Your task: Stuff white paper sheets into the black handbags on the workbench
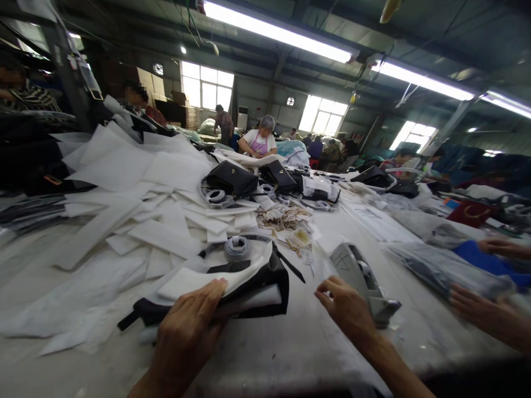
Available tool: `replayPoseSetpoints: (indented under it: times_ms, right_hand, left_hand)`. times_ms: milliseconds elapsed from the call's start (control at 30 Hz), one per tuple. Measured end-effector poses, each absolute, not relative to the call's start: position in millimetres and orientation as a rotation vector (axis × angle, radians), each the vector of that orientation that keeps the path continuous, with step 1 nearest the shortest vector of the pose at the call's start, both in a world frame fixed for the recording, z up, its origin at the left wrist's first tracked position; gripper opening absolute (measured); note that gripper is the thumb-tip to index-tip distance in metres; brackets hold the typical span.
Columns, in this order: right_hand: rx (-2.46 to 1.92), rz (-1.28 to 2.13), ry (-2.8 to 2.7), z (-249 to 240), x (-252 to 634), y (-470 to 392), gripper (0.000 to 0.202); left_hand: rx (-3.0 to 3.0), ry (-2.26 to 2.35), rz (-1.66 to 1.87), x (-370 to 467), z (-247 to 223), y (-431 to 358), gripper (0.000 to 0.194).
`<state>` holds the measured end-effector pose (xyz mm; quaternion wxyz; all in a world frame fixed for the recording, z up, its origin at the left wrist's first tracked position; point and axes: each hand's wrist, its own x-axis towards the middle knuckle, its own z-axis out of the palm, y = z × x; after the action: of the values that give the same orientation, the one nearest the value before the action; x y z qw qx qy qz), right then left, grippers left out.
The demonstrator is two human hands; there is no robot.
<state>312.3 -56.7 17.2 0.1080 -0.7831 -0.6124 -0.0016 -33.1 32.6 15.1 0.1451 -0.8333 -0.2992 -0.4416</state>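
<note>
**Left hand on the handbag, right hand by the tape dispenser**

From where I stand, a black handbag [279,279] lies in the near middle of the worktable [265,354], a white padding sheet [244,279] over it. The left hand [188,326] rests on both, its fingers together and stretched along the sheet, presumably to steady the layers; its thumb is too hidden to tell whether it pinches.

To the right, the right hand [342,304] is just beside a grey tape dispenser [352,268], perhaps kept there for easy reach. Thumb and forefinger curl towards each other; I can't tell whether anything thin is between them.

A wrapped coil [237,249] sits at the bag's far side, loose white sheets [166,237] spread left, and stringed tags [286,216] lie farther off. A co-worker's hand [477,304] touches plastic packaging [448,271] at right.
</note>
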Motion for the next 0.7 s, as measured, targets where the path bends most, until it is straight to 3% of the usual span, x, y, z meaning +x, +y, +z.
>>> replayPoseSetpoints:
  times_ms: [100, 167, 267, 400, 567, 700]
  right_hand:
    - [-1.966, 0.405, -1.996, 13.0, 281.1, -65.7, 0.009]
    - [-1.918, 0.537, -1.994, 5.0, 274.6, -68.8, 0.016]
    - [-2.013, 0.325, -1.767, -12.2, 283.4, -64.1, 0.035]
    - [-1.954, 0.007, -1.657, -39.7, 291.4, -44.5, 0.037]
    - [-2.003, 0.187, -2.024, -59.4, 273.1, -7.3, 0.054]
    - [-2.249, 0.144, -1.717, -56.6, 265.1, 34.2, 0.055]
  left_hand:
    - [-2.400, -0.893, -1.262, -31.9, 19.1, 33.1, 0.030]
    - [-2.409, -0.912, -1.265, -31.3, 20.6, 32.9, 0.030]
    - [-2.426, -0.929, -1.279, -30.6, 20.7, 31.7, 0.030]
    - [-2.422, -0.951, -1.289, -30.3, 20.2, 31.6, 0.030]
    - [-2.387, -1.031, -1.339, -33.7, 24.4, 35.7, 0.030]
    - [-2.371, -1.105, -1.353, -35.5, 28.1, 37.2, 0.029]
